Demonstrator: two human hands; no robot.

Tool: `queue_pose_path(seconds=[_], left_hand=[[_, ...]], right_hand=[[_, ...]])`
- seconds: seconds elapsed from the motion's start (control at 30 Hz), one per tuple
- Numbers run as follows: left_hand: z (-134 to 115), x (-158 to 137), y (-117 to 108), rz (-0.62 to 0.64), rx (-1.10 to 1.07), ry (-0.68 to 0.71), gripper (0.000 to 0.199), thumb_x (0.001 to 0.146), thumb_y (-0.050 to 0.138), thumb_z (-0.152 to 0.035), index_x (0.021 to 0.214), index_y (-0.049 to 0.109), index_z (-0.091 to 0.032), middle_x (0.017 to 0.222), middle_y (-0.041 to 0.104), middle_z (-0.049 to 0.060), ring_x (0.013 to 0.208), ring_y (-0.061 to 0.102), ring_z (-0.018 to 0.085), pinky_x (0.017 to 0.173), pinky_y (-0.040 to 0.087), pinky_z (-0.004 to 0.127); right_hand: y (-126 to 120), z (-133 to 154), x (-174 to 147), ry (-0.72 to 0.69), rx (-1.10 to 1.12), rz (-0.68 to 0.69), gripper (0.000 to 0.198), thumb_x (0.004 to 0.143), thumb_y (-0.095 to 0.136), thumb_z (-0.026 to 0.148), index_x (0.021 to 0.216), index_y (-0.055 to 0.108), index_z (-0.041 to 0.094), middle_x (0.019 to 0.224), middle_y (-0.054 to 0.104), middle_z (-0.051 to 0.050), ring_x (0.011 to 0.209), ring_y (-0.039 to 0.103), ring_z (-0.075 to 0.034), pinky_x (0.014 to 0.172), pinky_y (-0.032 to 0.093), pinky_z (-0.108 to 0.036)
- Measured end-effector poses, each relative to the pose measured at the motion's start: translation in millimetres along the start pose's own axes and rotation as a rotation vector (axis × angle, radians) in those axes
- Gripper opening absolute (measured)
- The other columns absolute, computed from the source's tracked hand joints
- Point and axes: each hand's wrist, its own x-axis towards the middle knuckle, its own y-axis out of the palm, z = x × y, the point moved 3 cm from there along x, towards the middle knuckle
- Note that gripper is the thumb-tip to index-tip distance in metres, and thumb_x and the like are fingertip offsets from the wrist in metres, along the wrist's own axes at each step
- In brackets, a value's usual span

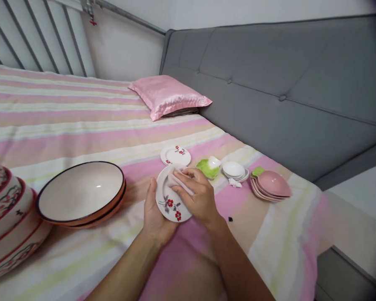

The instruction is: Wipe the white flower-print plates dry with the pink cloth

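Observation:
A small white plate point(165, 190) with red flowers and grey leaves is held up in my left hand point(158, 219), whose thumb rests at its left rim and whose palm lies beneath. My right hand point(198, 193) pinches a white tissue point(174, 179) and presses it on the plate's upper right face. Just beyond lies a similar flowered plate point(172, 154), which seems to be stacked on another. Right of it are a green leaf-shaped dish point(208, 168) with a white part, small white dishes point(233, 169) and a crumpled white scrap point(235, 183).
Pink bowls point(274, 184) are stacked toward the bed's right edge. On the left stand large cream bowls with orange outsides point(81, 194) and a stack of patterned bowls point(11, 225). A pink pillow point(169, 95) lies by the grey headboard point(269, 71). A small black scrap point(230, 219) rests on the striped sheet.

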Motion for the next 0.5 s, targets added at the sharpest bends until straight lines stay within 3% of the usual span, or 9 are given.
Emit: queue_pose_path(seconds=[0.13,0.3,0.5], left_hand=[[-3,-1,-2,0.002,-0.004,-0.010,0.042,0.088,0.043,-0.044,0.099,0.065,-0.011,0.089,0.072,0.012,0.079,0.069,0.022,0.076,0.055,0.034],[-9,2,-5,0.004,0.026,-0.015,0.050,0.088,0.039,-0.049,0.093,0.065,-0.007,0.077,0.070,0.013,0.072,0.069,0.024,0.077,0.055,0.039],[-19,5,-1,0.066,0.037,0.078,0.057,0.085,0.041,-0.052,0.114,0.059,-0.007,0.094,0.070,0.018,0.093,0.066,0.032,0.079,0.054,0.045]], right_hand=[[2,9,0,-0.092,0.096,0.120,0.030,0.082,0.062,0.033,0.112,0.065,0.029,0.110,0.060,-0.005,0.104,0.055,-0.018,0.088,0.049,-0.031],[4,15,-3,-0.067,0.240,0.253,0.026,0.077,0.068,0.033,0.103,0.070,0.027,0.103,0.062,-0.004,0.094,0.059,-0.016,0.084,0.050,-0.029],[-6,2,-2,0.061,0.215,0.399,0.024,0.070,0.074,0.033,0.093,0.073,0.027,0.093,0.065,-0.002,0.083,0.062,-0.015,0.078,0.051,-0.028]])
